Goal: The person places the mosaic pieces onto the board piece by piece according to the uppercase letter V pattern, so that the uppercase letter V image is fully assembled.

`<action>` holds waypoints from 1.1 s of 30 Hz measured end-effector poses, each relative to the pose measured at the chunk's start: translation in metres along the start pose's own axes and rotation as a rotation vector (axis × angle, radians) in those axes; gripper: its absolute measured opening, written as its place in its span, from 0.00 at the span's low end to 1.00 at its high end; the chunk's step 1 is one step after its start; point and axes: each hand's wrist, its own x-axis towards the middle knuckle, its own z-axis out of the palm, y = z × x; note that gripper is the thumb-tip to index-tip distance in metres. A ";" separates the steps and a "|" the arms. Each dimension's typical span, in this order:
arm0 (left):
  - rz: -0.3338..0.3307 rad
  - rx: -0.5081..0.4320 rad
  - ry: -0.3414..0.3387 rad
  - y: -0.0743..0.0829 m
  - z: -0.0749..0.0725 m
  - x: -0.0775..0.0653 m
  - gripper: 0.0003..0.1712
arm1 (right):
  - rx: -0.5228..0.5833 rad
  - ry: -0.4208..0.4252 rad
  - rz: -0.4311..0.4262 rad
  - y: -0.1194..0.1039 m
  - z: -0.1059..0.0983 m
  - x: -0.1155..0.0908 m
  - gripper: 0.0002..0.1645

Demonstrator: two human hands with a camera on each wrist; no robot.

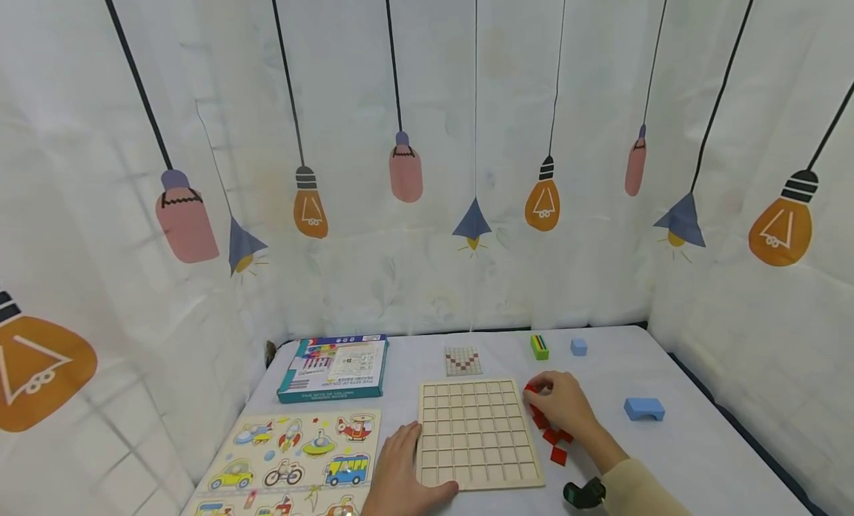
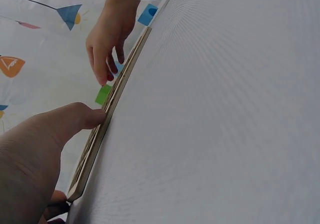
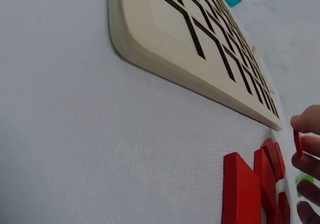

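Surface and backdrop: A white-covered surface (image 1: 707, 457) is backed and flanked by pale curtains (image 1: 427, 279) printed with hanging lamps (image 1: 543, 206).

Grid board: A wooden grid board (image 1: 480, 436) is laid flat near the middle of the surface, its cells seen bare from the head view, with no tile set in any of them.

Red tiles: Several loose red tiles (image 1: 558, 455) are strewn just beside the board's right edge, all outside the cells.

Right hand: One pinched tile (image 3: 298, 142), also red, is grasped between thumb and fingertip by the right hand (image 1: 563, 399); it is held by that grip just off the board's right side.

Left hand: The board's near left corner is touched by the left hand (image 1: 400, 468), with fingers laid along the left edge and thumb set at the near edge; the grip is spread, not clenched.

Pattern card: A small card (image 1: 462, 361), marked with reddish squares on a grid, is placed just beyond the board.

Progress: By the bare cells, the work is judged barely begun: one tile is in hand, the others are left on the surface, and none of the card's pattern is repeated on the board.

Bystanders: A flat box (image 1: 333, 368), a picture board (image 1: 260, 457), a green block (image 1: 539, 347) and a blue arch block (image 1: 644, 409) are touched by neither hand.
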 end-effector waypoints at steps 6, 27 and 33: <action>-0.007 0.001 0.001 0.001 -0.001 0.000 0.75 | 0.024 -0.026 -0.027 -0.009 -0.001 -0.010 0.14; -0.021 0.010 0.010 0.004 -0.002 -0.002 0.75 | 0.161 -0.201 -0.197 -0.035 0.007 -0.039 0.12; -0.037 0.012 0.008 0.006 -0.002 -0.004 0.75 | 0.169 -0.241 -0.270 -0.037 0.011 -0.046 0.11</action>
